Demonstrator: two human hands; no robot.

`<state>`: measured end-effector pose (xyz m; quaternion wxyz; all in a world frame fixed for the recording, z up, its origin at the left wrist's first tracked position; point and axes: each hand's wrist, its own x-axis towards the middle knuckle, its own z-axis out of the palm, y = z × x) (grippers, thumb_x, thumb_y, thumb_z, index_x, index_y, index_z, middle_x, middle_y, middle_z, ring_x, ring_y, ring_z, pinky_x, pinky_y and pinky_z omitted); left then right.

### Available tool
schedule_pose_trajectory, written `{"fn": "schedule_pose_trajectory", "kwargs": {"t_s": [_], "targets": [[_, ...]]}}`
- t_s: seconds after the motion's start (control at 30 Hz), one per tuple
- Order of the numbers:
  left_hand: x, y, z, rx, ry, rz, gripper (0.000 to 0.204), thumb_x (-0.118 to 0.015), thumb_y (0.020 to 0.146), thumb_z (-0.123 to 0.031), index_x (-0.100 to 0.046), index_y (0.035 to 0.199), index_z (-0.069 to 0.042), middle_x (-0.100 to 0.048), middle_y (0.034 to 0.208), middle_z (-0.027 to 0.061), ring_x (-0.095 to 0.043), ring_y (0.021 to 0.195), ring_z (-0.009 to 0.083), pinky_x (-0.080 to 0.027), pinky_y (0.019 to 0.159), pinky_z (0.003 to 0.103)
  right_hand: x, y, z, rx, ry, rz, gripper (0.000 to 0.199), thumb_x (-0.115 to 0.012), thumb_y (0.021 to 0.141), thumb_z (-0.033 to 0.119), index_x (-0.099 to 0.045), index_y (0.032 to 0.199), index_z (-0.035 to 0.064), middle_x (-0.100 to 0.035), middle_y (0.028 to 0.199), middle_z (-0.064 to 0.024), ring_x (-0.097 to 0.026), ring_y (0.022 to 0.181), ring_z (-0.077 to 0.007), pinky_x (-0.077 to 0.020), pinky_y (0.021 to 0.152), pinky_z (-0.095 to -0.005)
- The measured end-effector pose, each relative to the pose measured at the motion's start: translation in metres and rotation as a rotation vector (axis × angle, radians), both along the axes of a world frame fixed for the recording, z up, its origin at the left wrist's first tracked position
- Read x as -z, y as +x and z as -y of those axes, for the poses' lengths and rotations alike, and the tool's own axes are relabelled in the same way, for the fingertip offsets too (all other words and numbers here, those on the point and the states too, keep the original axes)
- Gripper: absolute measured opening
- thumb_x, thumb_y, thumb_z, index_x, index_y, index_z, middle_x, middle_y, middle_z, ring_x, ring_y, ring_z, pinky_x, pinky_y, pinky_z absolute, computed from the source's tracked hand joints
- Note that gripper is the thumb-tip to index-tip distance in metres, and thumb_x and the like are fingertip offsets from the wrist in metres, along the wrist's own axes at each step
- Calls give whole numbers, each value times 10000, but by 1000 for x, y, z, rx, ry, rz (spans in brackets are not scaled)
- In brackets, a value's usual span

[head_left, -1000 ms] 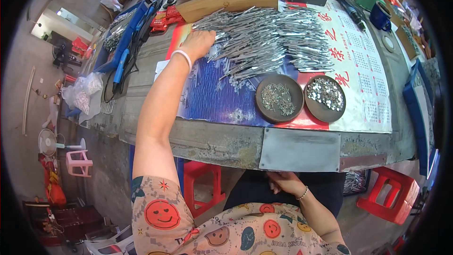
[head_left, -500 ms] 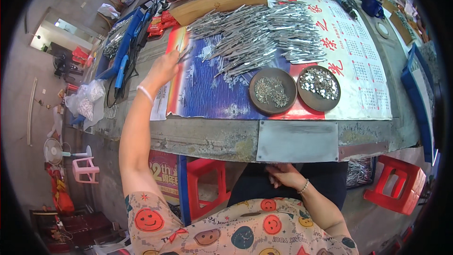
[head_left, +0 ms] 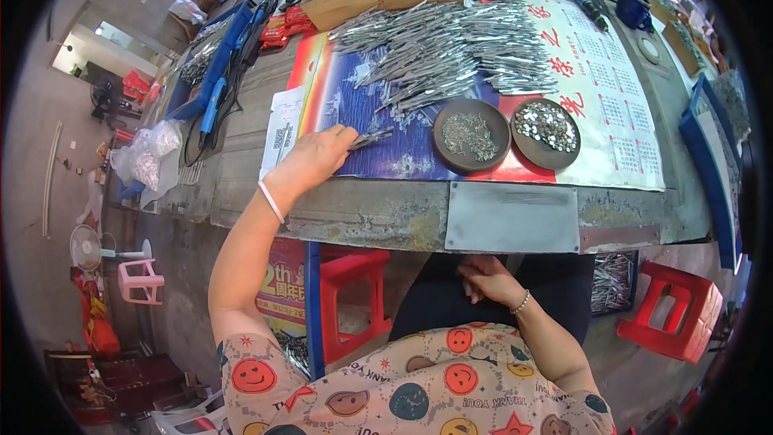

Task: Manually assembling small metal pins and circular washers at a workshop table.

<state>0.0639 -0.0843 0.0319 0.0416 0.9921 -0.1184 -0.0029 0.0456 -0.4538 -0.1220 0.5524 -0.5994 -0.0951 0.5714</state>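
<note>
My left hand (head_left: 320, 159) is closed on a small bunch of slender silvery metal pieces (head_left: 371, 138), held low over the blue part of a printed calendar sheet (head_left: 403, 165). Beyond it lies a large heap of similar metal pieces (head_left: 435, 56). To the right of the hand sits a round brown dish (head_left: 440, 141) holding tiny metal parts (head_left: 471, 137). Beside that dish, a second brown dish (head_left: 543, 163) contains small shiny round pieces (head_left: 547, 127). My right hand (head_left: 489, 280) rests in my lap below the table edge, fingers curled; whether anything is inside them is hidden.
A wooden board (head_left: 382, 0) stands behind the heap. At the left are a blue tray (head_left: 211, 72), a blue-handled tool (head_left: 212, 106) and a plastic bag (head_left: 149, 157). A dark blue mug (head_left: 634, 8) is at the far right. Red stools (head_left: 676, 310) stand below.
My left hand has moved right and nearer to me, bringing the bunch of metal pieces from the sheet's left edge toward the dishes. My right hand stays in my lap.
</note>
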Motion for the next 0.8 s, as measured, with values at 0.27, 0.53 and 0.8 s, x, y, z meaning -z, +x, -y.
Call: {"fn": "schedule_pose_trajectory", "kwargs": {"t_s": [0.27,0.53,0.8], "targets": [[-6,1,10,-5,14,-8,207,-659,798,-114,-546,964,-66,-569,882,111,-608,833,346,-494,698,431,0,0,2,-8,-13,44,182,-485,980,182,-560,1003,18,-568,643,-37,-551,496,-102,-460,447,-228],[-2,-6,11,-92,36,29,135,-625,849,-183,-586,901,-66,-642,782,145,-634,757,349,-488,645,451,3,0,3,-16,-16,37,184,-492,978,187,-556,1016,19,-570,646,-43,-548,490,-103,-461,447,-234],[-9,-4,24,-269,116,101,147,-586,880,-211,-602,863,-66,-638,707,162,-633,683,368,-485,601,469,1,0,3,-14,-9,54,209,-501,973,198,-565,1051,15,-571,648,-44,-553,498,-102,-467,454,-233]]}}
